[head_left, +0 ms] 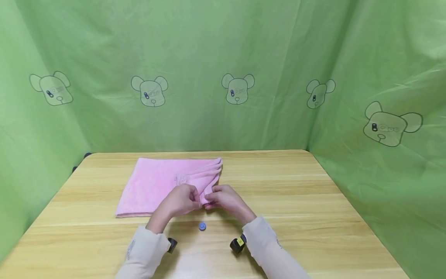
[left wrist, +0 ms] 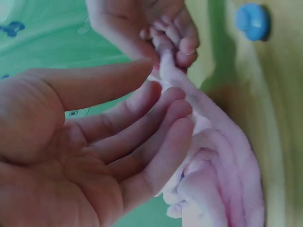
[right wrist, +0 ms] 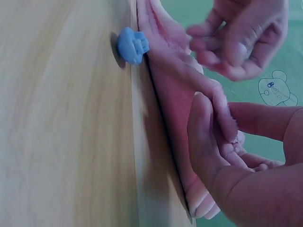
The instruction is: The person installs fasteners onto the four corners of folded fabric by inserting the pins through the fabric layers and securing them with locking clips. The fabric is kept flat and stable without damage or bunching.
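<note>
A pink plush towel point(head_left: 153, 182) lies folded on the table, with embroidery near its middle and its right end gathered into folds. My right hand point(head_left: 226, 199) pinches the towel's near right corner between thumb and fingers; the right wrist view shows the pinched edge of the towel point(right wrist: 220, 104) raised off the tabletop. Close beside that corner is my left hand point(head_left: 181, 199). Its fingers point(left wrist: 156, 156) are loosely bent, with a gap to the thumb and no cloth visible between them. A small blue plastic piece point(head_left: 202, 226) with a round base lies in front of the towel.
The wooden table point(head_left: 296, 217) extends around the towel, with its back edge against a green curtain point(head_left: 195, 128) printed with bear heads. Another green curtain panel point(head_left: 383, 186) runs along the right side. Black wrist cameras point(head_left: 237, 245) hang under both sleeves.
</note>
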Motion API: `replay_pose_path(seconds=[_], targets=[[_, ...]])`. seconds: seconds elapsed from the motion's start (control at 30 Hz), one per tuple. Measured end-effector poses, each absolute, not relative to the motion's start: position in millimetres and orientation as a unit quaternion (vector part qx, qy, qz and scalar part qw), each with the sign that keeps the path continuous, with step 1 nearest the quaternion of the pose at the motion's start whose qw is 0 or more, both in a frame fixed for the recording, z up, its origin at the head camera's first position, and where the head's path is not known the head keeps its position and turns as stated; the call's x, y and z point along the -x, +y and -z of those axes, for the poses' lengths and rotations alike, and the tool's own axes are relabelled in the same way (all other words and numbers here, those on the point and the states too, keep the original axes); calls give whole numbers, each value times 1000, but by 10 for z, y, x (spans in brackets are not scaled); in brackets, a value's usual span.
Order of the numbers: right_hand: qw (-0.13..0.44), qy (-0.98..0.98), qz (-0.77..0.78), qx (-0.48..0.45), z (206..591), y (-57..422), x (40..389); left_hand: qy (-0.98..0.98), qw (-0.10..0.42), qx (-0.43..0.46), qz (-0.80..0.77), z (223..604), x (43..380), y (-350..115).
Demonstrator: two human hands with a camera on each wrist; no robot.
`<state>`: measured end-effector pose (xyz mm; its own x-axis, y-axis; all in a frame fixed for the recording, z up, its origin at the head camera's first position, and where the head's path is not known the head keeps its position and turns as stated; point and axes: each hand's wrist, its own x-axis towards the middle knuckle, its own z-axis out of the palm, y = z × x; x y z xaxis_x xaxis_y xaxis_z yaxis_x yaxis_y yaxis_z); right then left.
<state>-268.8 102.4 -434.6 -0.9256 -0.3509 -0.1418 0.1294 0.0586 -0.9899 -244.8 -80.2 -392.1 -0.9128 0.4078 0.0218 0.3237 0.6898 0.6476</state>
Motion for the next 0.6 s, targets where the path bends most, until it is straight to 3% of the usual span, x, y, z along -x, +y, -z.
replay_pose_path(seconds=[0.33,0.6], targets=[[166,725,665,71,4340,1033,2699,919,104,-252,-286,4098,2246,-709],[155,735,656,77,4351,1034,2701,919,92,-263,-280,4213,2227,-638]])
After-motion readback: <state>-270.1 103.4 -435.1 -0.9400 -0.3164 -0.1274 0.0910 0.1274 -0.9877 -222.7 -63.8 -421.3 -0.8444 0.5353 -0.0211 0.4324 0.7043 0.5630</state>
